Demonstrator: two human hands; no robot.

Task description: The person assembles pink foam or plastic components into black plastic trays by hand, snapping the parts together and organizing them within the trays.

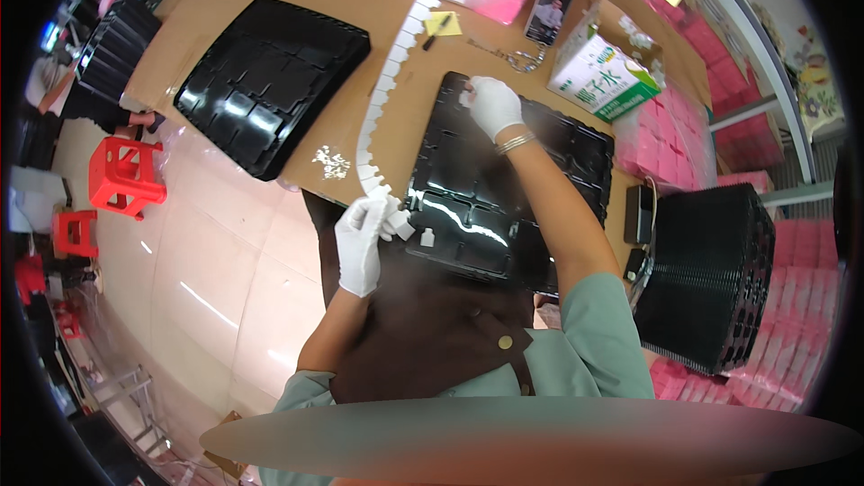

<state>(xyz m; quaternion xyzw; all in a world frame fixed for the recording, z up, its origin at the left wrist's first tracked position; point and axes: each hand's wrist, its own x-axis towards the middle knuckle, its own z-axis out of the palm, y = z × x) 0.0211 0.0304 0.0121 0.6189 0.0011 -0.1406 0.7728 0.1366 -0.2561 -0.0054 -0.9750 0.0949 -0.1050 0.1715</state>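
Both my hands wear white gloves. My left hand (362,238) is closed on the near end of a long white notched strip (385,81), which curves away across the table. Beside its fingers, small white pieces (402,225) hang at the near left edge of a black molded plastic tray (468,166). Another small white tag (427,238) lies on that tray. My right hand (496,108) reaches to the tray's far left corner. Its fingers are pressed together there, and whatever they pinch is too small to make out.
Another black tray (270,81) lies to the left. White scraps (331,162) are scattered between. Beyond are a phone (550,13), a chain (525,59), a pen (438,31) and an open carton (601,67). Stacked black trays (706,274) stand right; red stools (126,175) stand left.
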